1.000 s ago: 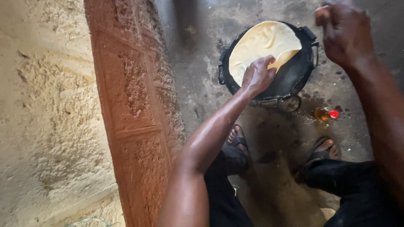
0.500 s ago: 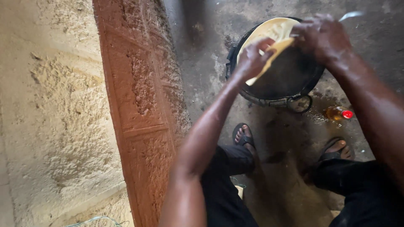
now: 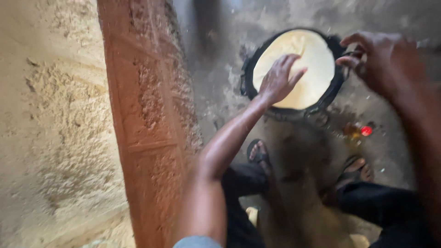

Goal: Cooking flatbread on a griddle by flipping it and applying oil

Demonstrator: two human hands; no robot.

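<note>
Flatbread (image 3: 308, 64) now flat across the black pan (image 3: 247, 82), no longer folded up. Left hand (image 3: 277, 81) spread open, pressing it. Right hand (image 3: 383, 62) loosely open at the rim, gripping nothing.

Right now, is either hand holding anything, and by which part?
Nothing is gripped. The left hand lies flat, fingers spread, on the flatbread in the black pan. The right hand is open at the pan's right rim; contact cannot be told.

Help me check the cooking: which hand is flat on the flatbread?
The left hand: its palm lies on the pale flatbread in the black pan. The right hand is at the pan's right rim.
</note>
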